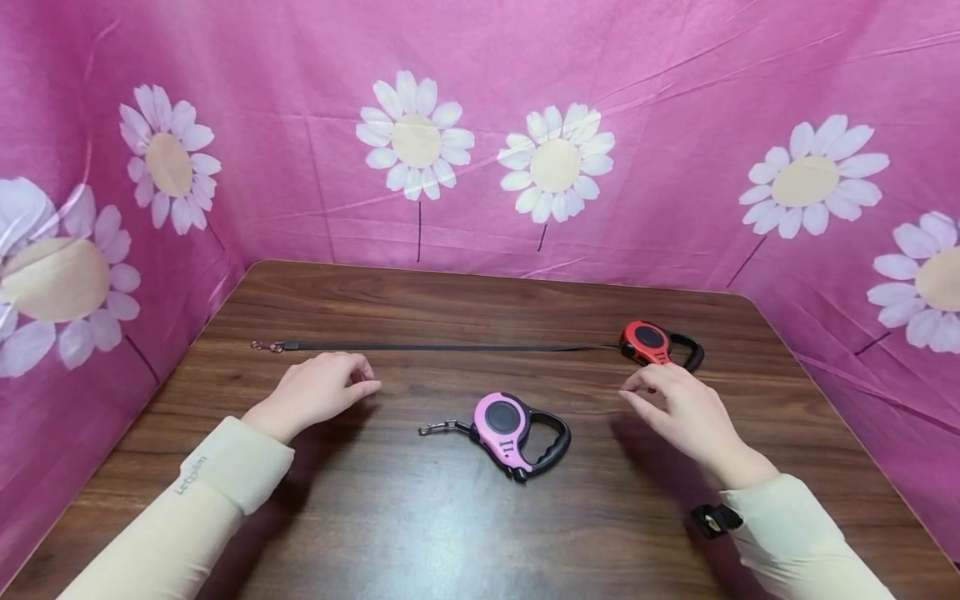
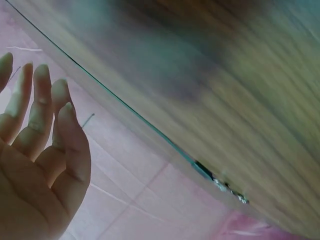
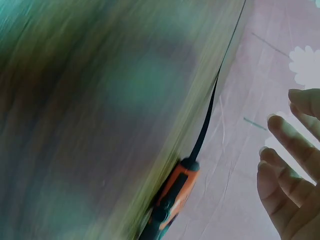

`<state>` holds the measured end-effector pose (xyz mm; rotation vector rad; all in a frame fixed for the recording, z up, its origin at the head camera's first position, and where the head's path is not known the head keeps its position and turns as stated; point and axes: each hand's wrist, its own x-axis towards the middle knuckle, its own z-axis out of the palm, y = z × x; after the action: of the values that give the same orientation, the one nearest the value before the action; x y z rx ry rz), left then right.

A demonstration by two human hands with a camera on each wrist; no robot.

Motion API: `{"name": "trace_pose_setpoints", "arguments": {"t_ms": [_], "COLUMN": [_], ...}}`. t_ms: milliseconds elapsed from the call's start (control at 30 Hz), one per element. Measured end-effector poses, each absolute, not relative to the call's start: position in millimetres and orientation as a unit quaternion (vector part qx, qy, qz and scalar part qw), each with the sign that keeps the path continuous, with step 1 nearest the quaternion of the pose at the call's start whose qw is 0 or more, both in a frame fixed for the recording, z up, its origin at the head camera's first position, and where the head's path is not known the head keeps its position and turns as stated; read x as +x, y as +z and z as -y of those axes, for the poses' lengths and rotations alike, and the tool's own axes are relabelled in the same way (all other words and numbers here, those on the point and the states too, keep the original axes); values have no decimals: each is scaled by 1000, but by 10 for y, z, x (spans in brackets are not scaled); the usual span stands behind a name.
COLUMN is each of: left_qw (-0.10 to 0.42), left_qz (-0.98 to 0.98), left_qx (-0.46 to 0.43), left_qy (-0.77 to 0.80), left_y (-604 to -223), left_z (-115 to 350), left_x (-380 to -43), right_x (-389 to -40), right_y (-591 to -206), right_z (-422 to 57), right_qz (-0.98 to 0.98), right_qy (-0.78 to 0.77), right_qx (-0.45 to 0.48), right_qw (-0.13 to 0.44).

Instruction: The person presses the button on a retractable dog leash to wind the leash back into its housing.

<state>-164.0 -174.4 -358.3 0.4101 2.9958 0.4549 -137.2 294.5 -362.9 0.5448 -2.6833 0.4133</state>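
Note:
Two retractable dog leashes lie on the wooden table. The red leash [image 1: 647, 337], with a black handle, is at the back right; its black strap [image 1: 450, 347] stretches left across the table to a metal clip [image 1: 267, 346]. Nearer the front lies the pink leash [image 1: 500, 425], its strap drawn in and its short metal clip [image 1: 438, 427] pointing left. My left hand [image 1: 318, 390] hovers just in front of the strap's clip end, fingers loosely bent and holding nothing. Holding nothing either, my right hand [image 1: 686, 417] is in front of the red leash and covers part of its lower edge.
The brown wooden table [image 1: 420, 533] reaches back to a pink curtain [image 1: 300, 50] printed with white daisies, which surrounds it on the left, back and right. A black strap band [image 1: 716, 520] sits at the right wrist.

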Motion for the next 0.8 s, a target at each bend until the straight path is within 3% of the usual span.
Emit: {"name": "trace_pose_setpoints", "arguments": {"t_ms": [433, 800], "left_qw": [-13, 0], "left_qz": [-983, -984], "left_qx": [134, 63], "left_qy": [128, 168], "left_y": [-3555, -3656], "left_z": [2071, 2419], "left_x": [-1674, -1805], "right_x": [-1479, -1627], "right_y": [-3537, -3548], "right_z": [-3282, -3627], "right_qz": [968, 983], "right_qy": [127, 132], "right_qx": [148, 93], "right_qw": [157, 84]}}
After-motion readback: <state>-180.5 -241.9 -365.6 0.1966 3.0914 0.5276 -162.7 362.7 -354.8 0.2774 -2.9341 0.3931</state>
